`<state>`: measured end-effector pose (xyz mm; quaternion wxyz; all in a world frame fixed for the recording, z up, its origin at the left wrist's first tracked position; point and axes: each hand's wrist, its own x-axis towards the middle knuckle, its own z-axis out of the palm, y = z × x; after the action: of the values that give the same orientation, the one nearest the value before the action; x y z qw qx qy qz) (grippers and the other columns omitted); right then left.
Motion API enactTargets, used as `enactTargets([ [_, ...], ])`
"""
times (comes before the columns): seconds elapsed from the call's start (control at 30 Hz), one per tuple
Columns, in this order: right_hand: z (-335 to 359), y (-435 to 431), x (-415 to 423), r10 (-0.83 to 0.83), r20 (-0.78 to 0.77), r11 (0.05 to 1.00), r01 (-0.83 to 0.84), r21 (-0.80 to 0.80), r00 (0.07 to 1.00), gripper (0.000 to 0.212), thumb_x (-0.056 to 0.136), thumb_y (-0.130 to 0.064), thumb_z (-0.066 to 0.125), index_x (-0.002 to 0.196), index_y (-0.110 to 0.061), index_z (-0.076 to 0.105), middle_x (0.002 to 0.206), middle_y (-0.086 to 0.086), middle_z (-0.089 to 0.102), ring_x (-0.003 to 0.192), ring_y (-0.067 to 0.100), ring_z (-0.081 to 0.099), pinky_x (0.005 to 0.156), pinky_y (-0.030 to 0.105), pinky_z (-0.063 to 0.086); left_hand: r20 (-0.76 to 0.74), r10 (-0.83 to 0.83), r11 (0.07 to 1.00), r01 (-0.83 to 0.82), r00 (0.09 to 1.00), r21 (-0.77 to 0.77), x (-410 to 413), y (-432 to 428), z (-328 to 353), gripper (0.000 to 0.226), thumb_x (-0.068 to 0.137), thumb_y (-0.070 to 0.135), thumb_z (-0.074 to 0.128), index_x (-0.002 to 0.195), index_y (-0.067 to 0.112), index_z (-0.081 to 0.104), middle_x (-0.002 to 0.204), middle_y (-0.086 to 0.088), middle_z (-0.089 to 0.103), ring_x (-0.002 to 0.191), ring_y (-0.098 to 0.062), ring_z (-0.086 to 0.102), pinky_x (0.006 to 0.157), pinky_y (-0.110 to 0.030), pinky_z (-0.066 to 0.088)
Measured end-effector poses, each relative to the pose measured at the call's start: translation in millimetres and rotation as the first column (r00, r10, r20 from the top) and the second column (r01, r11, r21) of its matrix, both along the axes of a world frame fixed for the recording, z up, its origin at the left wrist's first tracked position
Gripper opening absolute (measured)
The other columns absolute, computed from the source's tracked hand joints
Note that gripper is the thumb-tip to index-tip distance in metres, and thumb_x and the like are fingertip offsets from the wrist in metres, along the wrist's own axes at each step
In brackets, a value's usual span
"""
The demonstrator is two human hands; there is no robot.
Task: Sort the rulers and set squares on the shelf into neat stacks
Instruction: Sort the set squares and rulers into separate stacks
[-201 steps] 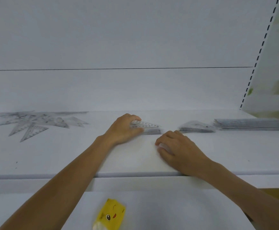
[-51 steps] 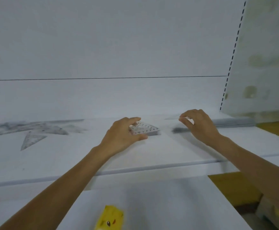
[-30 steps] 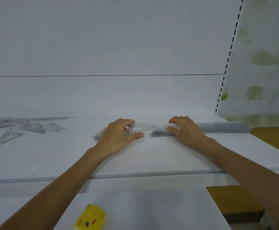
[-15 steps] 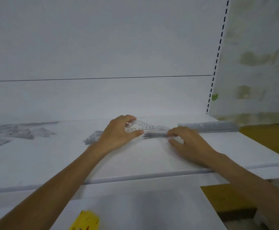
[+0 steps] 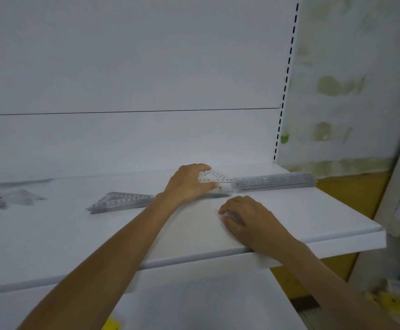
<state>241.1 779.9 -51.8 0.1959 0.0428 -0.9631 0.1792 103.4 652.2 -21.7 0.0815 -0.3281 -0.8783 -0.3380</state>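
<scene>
My left hand [image 5: 189, 184] gripped a set square [image 5: 212, 178] over the stack [image 5: 219, 194], likely to align it; my right hand [image 5: 249, 216] rested slack, empty.

The shelf [image 5: 301, 210] and its back panel [image 5: 122, 67] are showing plain white, a thin dark seam crossing the panel. At one o'clock the upright [image 5: 289, 55] is carrying a column of black dashes. The clear set square [image 5: 214, 179] at centre is displaying black numerals; the ruler stack [image 5: 273, 182] at its three o'clock is looking grey. At two o'clock the wall [image 5: 349, 79] is wearing olive blotches on cream
</scene>
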Motion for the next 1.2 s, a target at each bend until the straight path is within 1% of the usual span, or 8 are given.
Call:
enactTargets([
  [0.17,-1.6,2.0,-2.9,0.003,0.004,1.0,-0.003,0.0,1.0,0.026,0.093,-0.031,0.044,0.114,-0.025,0.058,0.12,-0.01,0.056,0.11,0.007,0.045,0.094,0.024,0.037,0.009,-0.07,0.994,0.07,0.998,-0.086,-4.2,0.5,-15.7,0.056,0.076,0.049,0.068,0.124,0.025,0.056,0.132,0.006,0.054,0.12,-0.014,0.049,0.101,-0.035,0.039],
  [0.37,-5.2,5.1,-5.6,0.005,-0.006,1.0,-0.005,0.006,1.0,0.026,0.093,-0.031,0.044,0.114,-0.024,0.058,0.12,-0.01,0.055,0.109,0.007,0.045,0.092,0.02,0.034,-0.025,-0.055,0.993,0.052,0.998,-0.103,-11.5,-1.2,-17.9,0.047,0.078,0.047,0.066,0.119,0.024,0.059,0.125,0.003,0.056,0.116,-0.016,0.05,0.099,-0.039,0.04],
  [0.53,-1.9,4.0,-3.0,0.02,0.003,1.0,-0.02,-0.02,1.0,0.024,0.091,-0.029,0.049,0.111,-0.024,0.062,0.116,-0.012,0.058,0.108,0.007,0.047,0.093,0.02,0.035,-0.117,-0.06,0.993,0.048,0.991,-0.105,-5.9,-2.4,-15.9,0.048,0.077,0.049,0.065,0.119,0.025,0.057,0.127,0.003,0.052,0.118,-0.016,0.046,0.101,-0.038,0.037],
  [0.6,2.8,5.0,-1.6,-0.005,0.012,0.995,0.006,-0.099,1.0,0.024,0.09,-0.027,0.053,0.111,-0.024,0.064,0.109,-0.015,0.058,0.103,0.005,0.051,0.087,0.013,0.034,-0.139,-0.061,0.995,0.049,0.988,-0.088,0.5,-4.4,-10.9,0.047,0.08,0.045,0.064,0.121,0.024,0.055,0.129,0.002,0.051,0.121,-0.016,0.045,0.103,-0.038,0.035],
  [0.7,14.8,5.6,0.1,-0.067,-0.074,0.931,0.035,-0.363,0.995,0.021,0.09,-0.02,0.056,0.107,-0.021,0.068,0.098,-0.016,0.06,0.084,-0.004,0.056,0.073,0.001,0.039,-0.181,-0.07,0.99,0.046,0.981,-0.134,8.6,-16.9,1.3,0.042,0.086,0.037,0.059,0.125,0.024,0.053,0.129,0.001,0.051,0.12,-0.016,0.045,0.101,-0.032,0.035],
  [0.77,22.7,-2.6,-3.6,-0.046,-0.142,0.925,-0.011,-0.379,0.989,0.021,0.09,-0.014,0.056,0.107,-0.016,0.068,0.1,-0.011,0.064,0.082,-0.005,0.057,0.071,-0.001,0.041,-0.184,-0.072,0.986,0.042,0.98,-0.162,11.3,-40.4,11.2,0.038,0.087,0.036,0.058,0.124,0.026,0.054,0.128,0.003,0.053,0.118,-0.015,0.047,0.096,-0.028,0.035],
  [1.03,65.3,-152.9,-84.7,0.21,-0.258,0.943,-0.265,-0.2,0.943,0.029,0.087,-0.014,0.056,0.115,-0.018,0.062,0.105,-0.005,0.064,0.092,0.009,0.058,0.083,0.018,0.043,-0.189,0.195,0.979,-0.204,0.962,-0.03,33.6,-230.3,15.4,0.025,0.087,0.03,0.059,0.112,0.024,0.063,0.113,0.006,0.063,0.097,-0.006,0.057,0.089,-0.03,0.046],
  [1.2,48.0,-268.8,-126.1,0.27,-0.045,0.952,-0.274,-0.139,0.962,0.036,0.088,-0.016,0.055,0.124,-0.017,0.056,0.121,0.004,0.06,0.106,0.019,0.056,0.095,0.035,0.044,-0.147,0.366,0.928,-0.372,0.919,-0.021,48.5,-360.9,-2.7,0.022,0.085,0.026,0.062,0.107,0.023,0.066,0.108,0.006,0.066,0.092,-0.007,0.059,0.088,-0.031,0.047],
])
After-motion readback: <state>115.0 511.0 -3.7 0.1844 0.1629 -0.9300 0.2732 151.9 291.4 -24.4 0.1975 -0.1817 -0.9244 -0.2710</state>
